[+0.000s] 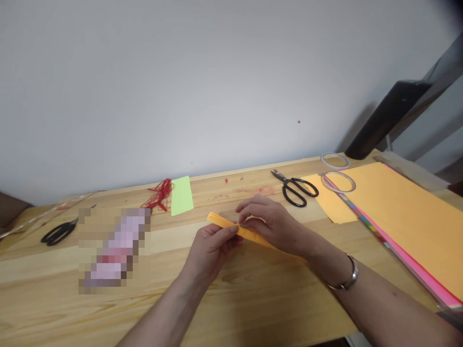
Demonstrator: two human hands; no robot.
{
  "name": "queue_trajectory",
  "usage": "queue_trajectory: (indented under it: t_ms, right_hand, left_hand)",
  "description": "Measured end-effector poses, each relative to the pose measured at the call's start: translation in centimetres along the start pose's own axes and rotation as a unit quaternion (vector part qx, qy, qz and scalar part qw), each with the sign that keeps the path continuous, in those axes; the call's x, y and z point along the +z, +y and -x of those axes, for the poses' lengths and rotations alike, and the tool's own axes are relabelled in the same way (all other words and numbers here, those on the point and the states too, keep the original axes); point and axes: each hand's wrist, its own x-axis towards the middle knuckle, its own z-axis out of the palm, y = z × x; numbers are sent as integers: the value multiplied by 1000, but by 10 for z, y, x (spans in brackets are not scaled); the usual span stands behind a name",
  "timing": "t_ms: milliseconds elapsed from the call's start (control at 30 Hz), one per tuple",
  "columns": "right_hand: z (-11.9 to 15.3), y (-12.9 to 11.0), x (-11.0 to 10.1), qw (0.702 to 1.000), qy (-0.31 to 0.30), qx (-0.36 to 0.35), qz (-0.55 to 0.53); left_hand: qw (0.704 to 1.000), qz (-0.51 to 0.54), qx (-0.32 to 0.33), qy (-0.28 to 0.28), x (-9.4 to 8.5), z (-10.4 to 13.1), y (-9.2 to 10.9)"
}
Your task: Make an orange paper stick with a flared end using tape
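A narrow folded strip of orange paper is held just above the wooden table, slanting down to the right. My left hand pinches it near the middle, thumb on top and fingers underneath. Against the strip, right beside the left thumb, my right hand has its thumb and fingertips pressed together. Whatever may be between those right fingertips is too small to make out. Part of the strip runs on beneath the right palm and is hidden there. A metal bracelet circles the right wrist.
Black-handled scissors lie behind my right hand; another pair lies far left. Red string and green paper lie near the wall. Tape rolls and orange sheets are at right; a blurred-out item lies left.
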Motion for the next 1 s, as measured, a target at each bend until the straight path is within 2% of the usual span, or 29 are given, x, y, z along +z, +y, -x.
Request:
queue_trajectory:
  t_ms: [333, 500, 867, 1000]
  right_hand:
    - [0, 0, 0, 1000, -5, 0, 5]
    - [-1, -1, 0, 1000, -7, 24, 10]
    - [-1, 3, 1, 997, 17, 66, -32]
    - [-1, 5, 0, 995, 46, 75, -51]
  left_hand:
    - [1000, -7, 6, 5, -1, 0, 0]
    - [1000, 7, 19, 4, -4, -3, -1]
    - [996, 51, 45, 53, -8, -9, 6]
    - [994, 51, 51, 83, -10, -12, 9]
